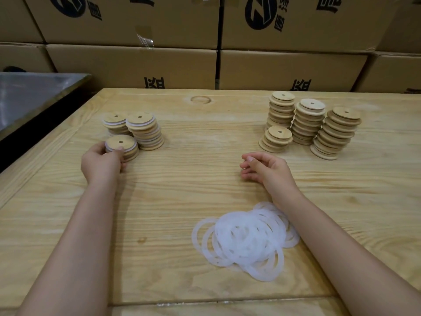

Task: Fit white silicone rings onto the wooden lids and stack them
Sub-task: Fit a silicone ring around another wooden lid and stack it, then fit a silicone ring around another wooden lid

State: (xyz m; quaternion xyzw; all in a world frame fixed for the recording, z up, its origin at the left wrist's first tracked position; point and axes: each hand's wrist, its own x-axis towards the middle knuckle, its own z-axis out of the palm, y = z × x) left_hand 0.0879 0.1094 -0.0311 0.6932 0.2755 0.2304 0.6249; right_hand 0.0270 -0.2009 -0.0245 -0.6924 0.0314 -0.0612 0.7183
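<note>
On the left of the wooden table [182, 179] stand three stacks of ringed wooden lids [145, 131] with white edges showing. My left hand [102, 161] holds the top ringed lid [120, 143] of the nearest, short stack, thumb on its rim. My right hand [264, 167] hovers mid-table, fingers loosely curled and holding nothing. A loose pile of white silicone rings [246, 238] lies in front of me, beside my right forearm. Several stacks of bare wooden lids [307, 124] stand at the far right.
Stacked cardboard boxes [216, 42] form a wall right behind the table's far edge. A metal-topped surface [29, 94] sits to the far left, with a dark gap between it and the table.
</note>
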